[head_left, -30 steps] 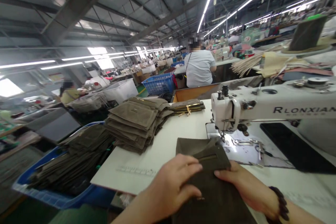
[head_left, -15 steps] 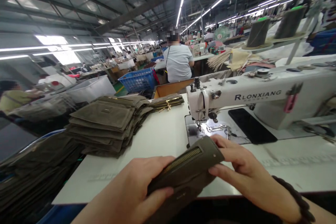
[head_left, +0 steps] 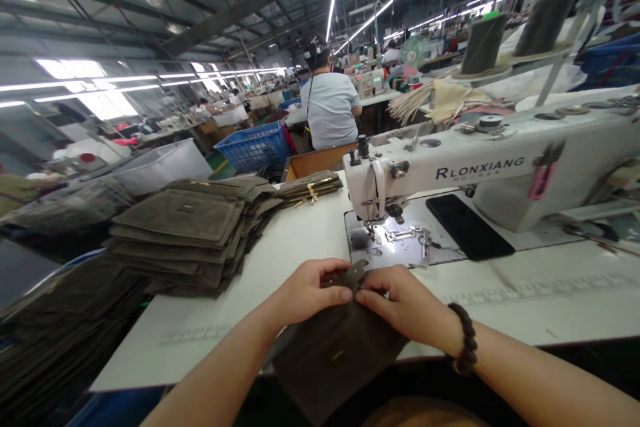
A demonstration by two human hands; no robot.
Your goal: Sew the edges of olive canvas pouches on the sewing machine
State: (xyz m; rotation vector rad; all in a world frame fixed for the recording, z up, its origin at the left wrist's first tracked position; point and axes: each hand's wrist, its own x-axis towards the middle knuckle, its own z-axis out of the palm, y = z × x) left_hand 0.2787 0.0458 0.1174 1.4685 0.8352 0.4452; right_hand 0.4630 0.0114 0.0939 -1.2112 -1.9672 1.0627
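A dark olive fabric pouch (head_left: 333, 363) hangs over the front edge of the table, with a small metal-coloured tag on its face. My left hand (head_left: 310, 293) pinches its upper edge between thumb and fingers. Close beside it, my right hand (head_left: 407, 300) grips the same edge, and a short folded end of the fabric pokes up between the two. The zipper is hidden from view. Just beyond my hands stands a white sewing machine (head_left: 480, 167), its needle area lit above the metal plate.
Stacked olive pouches (head_left: 175, 220) sit on the left of the white table (head_left: 280, 260), with zippered pieces (head_left: 310, 188) behind. More fabric (head_left: 65, 327) lies lower left. A black phone (head_left: 470, 227) rests on the machine bed. A person (head_left: 330, 107) sits ahead near a blue basket (head_left: 255, 147).
Both hands have come together at the pouch's upper edge, farther from me. The pouch has turned: its brass zipper was showing and is now out of sight, while its flat face hangs down.
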